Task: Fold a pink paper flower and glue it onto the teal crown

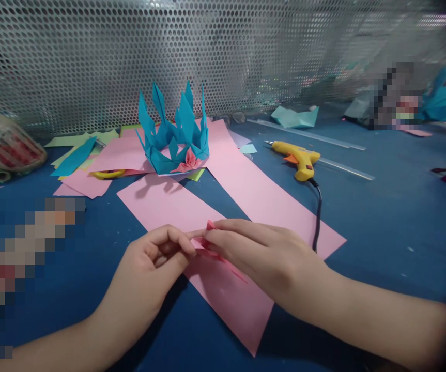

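Between my hands is a small folded piece of pink paper (223,257), held just over a long pink paper strip (242,310). My left hand (156,263) pinches its left end between thumb and fingers. My right hand (273,253) is closed over the right part, its fingers covering most of the folds. Behind them stands a blue folded-paper crown (158,160) with tall points and a pink paper flower (189,161) on its front. A second long pink strip (254,186) runs from beside the crown toward the right.
A yellow glue gun (294,155) with a black cord lies at right, near clear glue sticks (347,168). Scissors with a yellow handle (108,174) and paper scraps sit left of the crown. A plastic container (9,139) stands far left, before a perforated metal panel (91,62).
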Action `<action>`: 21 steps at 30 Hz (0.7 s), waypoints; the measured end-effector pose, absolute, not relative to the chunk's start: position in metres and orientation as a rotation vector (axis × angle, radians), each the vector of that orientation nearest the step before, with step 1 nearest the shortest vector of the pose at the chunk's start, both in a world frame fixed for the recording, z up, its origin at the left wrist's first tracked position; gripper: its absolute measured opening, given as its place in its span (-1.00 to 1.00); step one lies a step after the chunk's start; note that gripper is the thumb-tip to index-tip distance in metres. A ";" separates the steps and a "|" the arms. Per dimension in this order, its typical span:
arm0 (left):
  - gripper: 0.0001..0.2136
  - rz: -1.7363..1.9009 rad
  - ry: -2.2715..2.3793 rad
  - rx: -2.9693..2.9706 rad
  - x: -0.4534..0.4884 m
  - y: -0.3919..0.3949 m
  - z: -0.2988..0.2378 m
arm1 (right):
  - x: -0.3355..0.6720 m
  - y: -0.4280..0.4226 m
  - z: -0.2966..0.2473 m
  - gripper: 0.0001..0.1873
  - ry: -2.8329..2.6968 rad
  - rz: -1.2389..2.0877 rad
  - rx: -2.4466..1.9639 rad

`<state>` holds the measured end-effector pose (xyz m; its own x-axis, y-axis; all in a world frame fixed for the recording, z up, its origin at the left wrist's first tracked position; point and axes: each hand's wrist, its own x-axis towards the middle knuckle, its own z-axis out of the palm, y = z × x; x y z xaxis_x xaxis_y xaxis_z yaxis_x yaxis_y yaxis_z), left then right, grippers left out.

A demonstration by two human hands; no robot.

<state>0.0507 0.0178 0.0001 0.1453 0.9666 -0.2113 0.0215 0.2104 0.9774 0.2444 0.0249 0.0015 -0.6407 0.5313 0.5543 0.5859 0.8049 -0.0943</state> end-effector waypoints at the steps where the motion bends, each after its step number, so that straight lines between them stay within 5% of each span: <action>1: -0.85 0.943 1.196 1.120 0.051 0.017 0.000 | 0.244 0.025 0.001 -0.68 -2.413 -0.156 -0.817; 7: -0.86 0.926 1.188 1.112 0.051 0.017 0.001 | 0.244 0.025 0.001 -0.49 -2.391 -0.255 -0.810; 21: -0.76 0.868 1.165 1.042 0.048 0.018 -0.001 | 0.239 0.023 0.003 -0.55 -2.588 -0.200 -0.921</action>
<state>0.0485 0.0177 -0.0009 0.1974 0.9358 -0.2923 -0.0126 0.3005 0.9537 0.2392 0.0234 0.0032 -0.7106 0.5779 0.4014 0.6326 0.7745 0.0049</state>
